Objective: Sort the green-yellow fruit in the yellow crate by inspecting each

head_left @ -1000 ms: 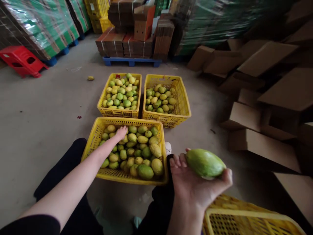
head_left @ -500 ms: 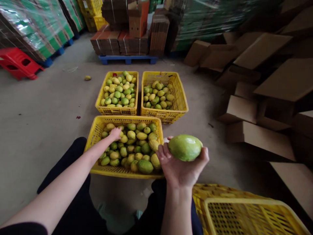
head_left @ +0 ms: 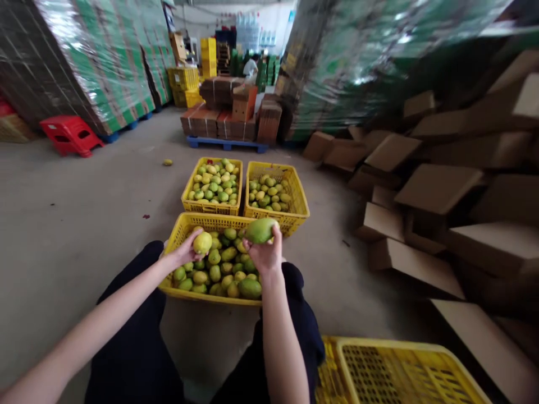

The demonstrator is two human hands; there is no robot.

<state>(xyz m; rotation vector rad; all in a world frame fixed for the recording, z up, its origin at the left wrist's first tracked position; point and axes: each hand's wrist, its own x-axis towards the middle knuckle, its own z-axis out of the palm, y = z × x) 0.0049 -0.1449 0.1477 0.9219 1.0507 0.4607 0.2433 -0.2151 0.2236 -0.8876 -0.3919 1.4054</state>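
My left hand [head_left: 188, 251] is closed around a small yellow lemon [head_left: 202, 243], raised above the left part of the near yellow crate [head_left: 210, 299]. My right hand [head_left: 268, 253] grips a larger green, oval citrus fruit [head_left: 260, 230], held over the crate's right side with fingers and thumb at its ends. Below both hands the crate holds many green and yellow lemons [head_left: 228, 254]. Behind it stand two more yellow crates: the left crate [head_left: 210, 209] is full of lemons, and the right crate [head_left: 300, 193] is partly filled.
A yellow crate [head_left: 396, 343] sits by my right leg. Cardboard boxes [head_left: 438, 188] are heaped on the right. Flattened cartons lie on a blue pallet [head_left: 227, 143] ahead. A red stool [head_left: 71, 134] and a loose lemon [head_left: 167, 162] are on the left floor. A person [head_left: 251, 67] is far back.
My left hand has come up out of the lemons with a yellow one. My right hand has moved left over the near crate with the green fruit. The view has tilted upward.
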